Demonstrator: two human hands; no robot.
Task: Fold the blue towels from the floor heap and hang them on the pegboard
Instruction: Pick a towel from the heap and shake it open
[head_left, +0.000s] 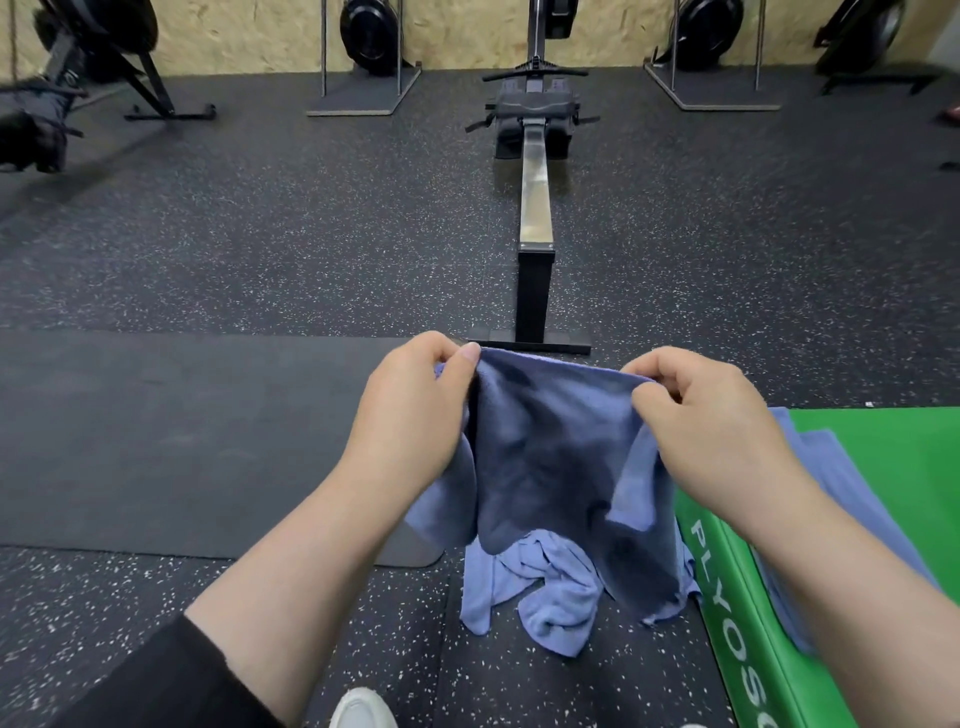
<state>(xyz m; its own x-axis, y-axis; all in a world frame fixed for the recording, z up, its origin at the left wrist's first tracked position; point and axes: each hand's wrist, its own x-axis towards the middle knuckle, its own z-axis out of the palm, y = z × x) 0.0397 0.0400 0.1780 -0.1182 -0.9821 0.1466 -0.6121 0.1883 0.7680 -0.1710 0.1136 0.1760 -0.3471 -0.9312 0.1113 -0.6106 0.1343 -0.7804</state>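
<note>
The work looks early: no pegboard shows in this view, so nothing can be counted as hung, and at least one crumpled towel (540, 592) lies in the floor heap directly below the hands, on the speckled rubber floor (311, 249). Another blue towel (841, 499) lies spread on top of the green plyo box (893, 467) to the right; whether it is already folded I cannot tell, since the right forearm covers much of it. The held towel (550, 467) hangs in the air in front of the person, between the heap and the foot of the rowing machine (535, 218) beyond. The left hand (410, 410) pinches its top edge at the left corner, thumb over curled fingers, and the right hand (706, 426) grips the same edge at the right side with fingers curled round the cloth. That top edge runs left to right between the hands, slightly slack; the cloth drops from it towards the floor, bunched and creased, its lower end just above the heap. By my judgement this one is being opened out for its first fold, with folding, hanging and the rest of the heap left to do.
</note>
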